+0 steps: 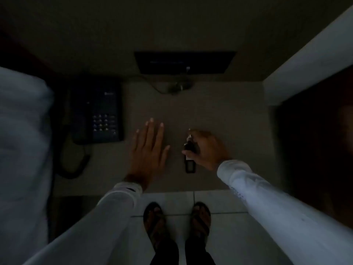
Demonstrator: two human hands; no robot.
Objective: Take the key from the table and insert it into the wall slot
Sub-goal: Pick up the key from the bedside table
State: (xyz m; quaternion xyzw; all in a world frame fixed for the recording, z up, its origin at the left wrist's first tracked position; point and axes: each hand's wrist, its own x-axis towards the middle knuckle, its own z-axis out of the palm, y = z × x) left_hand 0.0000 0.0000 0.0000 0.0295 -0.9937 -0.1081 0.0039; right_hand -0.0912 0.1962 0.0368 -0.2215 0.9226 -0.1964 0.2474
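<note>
Key (pixel 189 150) sits pinched in right hand (pixel 205 150) over table (pixel 229 115).

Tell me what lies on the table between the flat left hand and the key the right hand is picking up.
Nothing: in the head view, the stretch of table between the left hand and the key is bare. The right hand has its grip on the key.

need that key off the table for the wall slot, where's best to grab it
Probably by the dark upper body of the key, from its right side and above, as the right hand is doing. It lies lengthwise on the table, its tag trailing toward the person, so a pinch across the narrow width suits. Dim light hides finer detail.
</note>
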